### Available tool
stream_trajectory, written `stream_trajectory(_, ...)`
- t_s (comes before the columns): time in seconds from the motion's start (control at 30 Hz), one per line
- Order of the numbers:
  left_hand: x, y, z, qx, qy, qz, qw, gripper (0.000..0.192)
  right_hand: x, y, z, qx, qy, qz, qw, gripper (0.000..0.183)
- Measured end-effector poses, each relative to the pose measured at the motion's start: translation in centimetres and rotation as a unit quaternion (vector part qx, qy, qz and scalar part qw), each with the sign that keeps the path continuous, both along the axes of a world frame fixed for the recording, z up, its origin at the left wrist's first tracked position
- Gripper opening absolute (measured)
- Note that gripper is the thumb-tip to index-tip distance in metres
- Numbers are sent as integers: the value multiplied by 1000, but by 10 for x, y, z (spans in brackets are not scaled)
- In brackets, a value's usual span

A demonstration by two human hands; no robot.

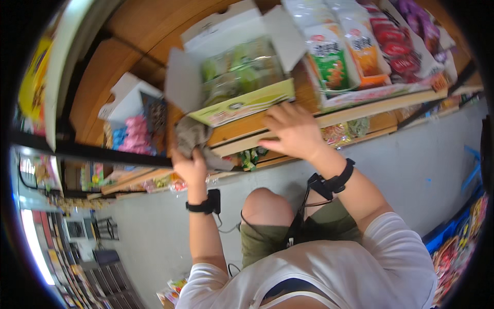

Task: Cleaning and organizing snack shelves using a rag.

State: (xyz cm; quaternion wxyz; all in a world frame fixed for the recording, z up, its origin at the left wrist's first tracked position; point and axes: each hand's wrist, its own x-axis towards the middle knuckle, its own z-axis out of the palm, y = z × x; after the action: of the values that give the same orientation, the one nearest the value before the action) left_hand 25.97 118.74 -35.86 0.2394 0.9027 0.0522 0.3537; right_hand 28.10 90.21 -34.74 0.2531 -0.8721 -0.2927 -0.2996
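Note:
My left hand (190, 166) holds a grey-brown cloth (191, 133) against the front corner of a wooden shelf (241, 129). A light cloth or paper edge hangs below it over the shelf front. My right hand (291, 129) holds nothing that I can see; its fingertips touch the lower front edge of an opened cardboard box (247, 102), and its thumb is by the shelf's front strip. Green-and-clear packets (243, 73) fill that box, whose white flaps stand up.
Left of the box stands a white box (133, 94) with pink and blue wrapped items. Snack packets (330, 58) in display boxes stand to the right. A black metal post (92, 152) borders the shelf. Lower shelves hold more packets. A blue crate (444, 228) stands on the floor at right.

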Motion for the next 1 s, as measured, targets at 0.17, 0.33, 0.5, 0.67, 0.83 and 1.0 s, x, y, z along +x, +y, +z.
stream_trajectory(0.17,0,3,-28,-78,-143,-55,985,53,-4,1,-28,35,-49,-1,998,21)
stream_trajectory(0.33,-11,8,-53,-9,-223,-66,973,52,-4,-8,-55,31,-129,1,991,31)
stream_trajectory(0.5,6,28,-70,-15,-323,-58,945,65,-7,-8,-87,151,-189,64,968,26)
stream_trajectory(0.67,29,-11,-67,43,-392,-183,900,72,9,-75,-99,79,-275,-22,958,37)
stream_trajectory(0.83,33,-62,-60,204,-410,-189,869,72,20,-60,-92,58,-354,-100,928,49)
stream_trajectory(1.0,24,-61,-49,289,-360,-206,863,69,26,-106,-95,-154,-444,-192,861,57)
